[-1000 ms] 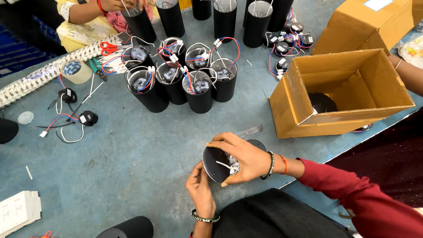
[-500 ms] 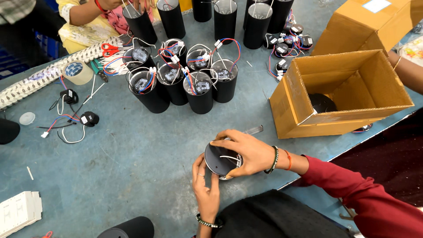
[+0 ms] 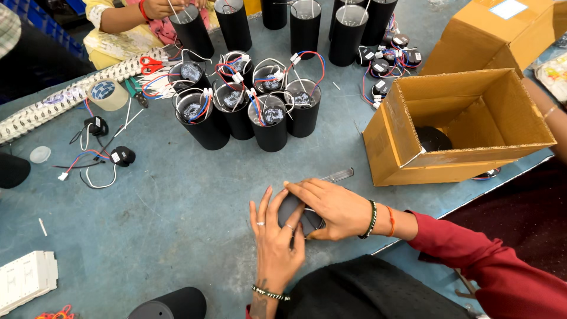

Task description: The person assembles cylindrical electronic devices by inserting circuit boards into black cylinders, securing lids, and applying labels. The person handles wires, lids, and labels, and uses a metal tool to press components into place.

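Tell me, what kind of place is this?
Probably a small workshop where lamps get put together: black cylinder housings with coloured wires stand in rows on a blue worktable, beside an open cardboard box, tape and scissors.

Both hands wrap a black cylindrical housing lying on the blue tabletop: the left hand from below, the right hand over its top. Wired black housings stand clustered beyond, beside an open cardboard box.

A small assembly workshop is showing here. Wired black lamp housings are crowding a worn blue table. Cardboard boxes are waiting alongside.
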